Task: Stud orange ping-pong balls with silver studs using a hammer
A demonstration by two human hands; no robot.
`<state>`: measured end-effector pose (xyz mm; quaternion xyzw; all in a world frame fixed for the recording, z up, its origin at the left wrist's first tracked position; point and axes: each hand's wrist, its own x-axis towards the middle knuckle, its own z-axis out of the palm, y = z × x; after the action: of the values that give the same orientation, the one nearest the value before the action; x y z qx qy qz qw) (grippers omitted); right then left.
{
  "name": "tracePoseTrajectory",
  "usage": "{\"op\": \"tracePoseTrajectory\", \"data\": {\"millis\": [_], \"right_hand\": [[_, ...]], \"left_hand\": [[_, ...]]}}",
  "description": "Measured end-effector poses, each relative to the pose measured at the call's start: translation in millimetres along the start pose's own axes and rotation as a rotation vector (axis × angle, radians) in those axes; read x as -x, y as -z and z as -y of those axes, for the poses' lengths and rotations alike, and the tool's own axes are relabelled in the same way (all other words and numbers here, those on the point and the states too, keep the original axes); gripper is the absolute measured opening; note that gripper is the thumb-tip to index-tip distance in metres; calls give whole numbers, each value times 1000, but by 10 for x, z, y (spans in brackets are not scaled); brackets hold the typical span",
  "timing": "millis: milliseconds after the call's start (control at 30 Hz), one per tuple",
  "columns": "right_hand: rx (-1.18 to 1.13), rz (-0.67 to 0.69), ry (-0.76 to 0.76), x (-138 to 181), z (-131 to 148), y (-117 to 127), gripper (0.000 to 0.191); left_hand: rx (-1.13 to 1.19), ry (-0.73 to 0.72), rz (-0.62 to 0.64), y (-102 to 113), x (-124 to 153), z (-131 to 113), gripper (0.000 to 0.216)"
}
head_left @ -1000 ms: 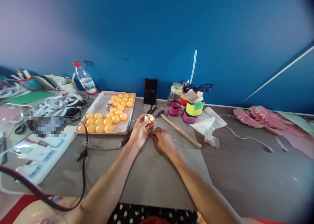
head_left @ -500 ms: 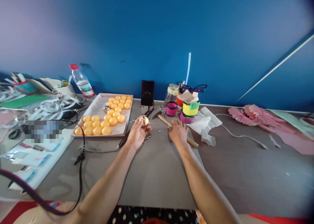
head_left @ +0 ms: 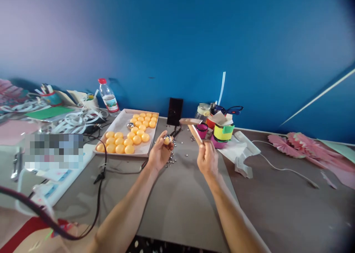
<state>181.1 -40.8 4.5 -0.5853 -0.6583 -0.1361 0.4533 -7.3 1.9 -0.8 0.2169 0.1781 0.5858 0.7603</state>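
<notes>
My left hand (head_left: 161, 153) is closed around an orange ball (head_left: 167, 140) with silver pieces on its surface. Raised over the table in my right hand (head_left: 207, 157) is a hammer (head_left: 196, 134), gripped by its wooden handle, with the head pointing up and left. The hammer head is apart from the ball. Small shiny metal beads (head_left: 171, 159) lie scattered on the table beside and under my left hand. To the left, a shallow white box (head_left: 126, 114) holds several plain orange balls (head_left: 119, 149) and one silver-covered ball (head_left: 130, 125).
A phone (head_left: 175, 111) leans at the wall. Behind my right hand stand a pink cup (head_left: 202, 130), a glass jar (head_left: 203, 110) and a yellow container (head_left: 223, 133). A bottle (head_left: 109, 99) stands behind the box. A black cable (head_left: 105, 164) hangs at left; pink folded paper (head_left: 288, 144) lies right.
My right hand has taken hold of the hammer and lifted it off the table. My left hand still holds the ball, now turned to show more silver. The view has shifted left.
</notes>
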Motion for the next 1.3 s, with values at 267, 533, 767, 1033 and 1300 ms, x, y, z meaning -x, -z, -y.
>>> {"op": "tracePoseTrajectory", "data": {"millis": [267,533,767,1033,1300], "right_hand": [[5,122,73,107,117,-66,33],[47,154,72,138,195,-88,31],[98,200,49,102,170,-38,32],[83,245,64,102,178,-25,34],[41,226,74,74,181,2,34]], "left_hand": [[67,-39,-105,1,-35,-20,28],[93,-37,-105,1,-21,-24,25],[98,-33,-135,-5,-18,-47,22],[87,-33,-157,0,-19,-90,19],[70,-30,-128,10,-26,-67,21]]}}
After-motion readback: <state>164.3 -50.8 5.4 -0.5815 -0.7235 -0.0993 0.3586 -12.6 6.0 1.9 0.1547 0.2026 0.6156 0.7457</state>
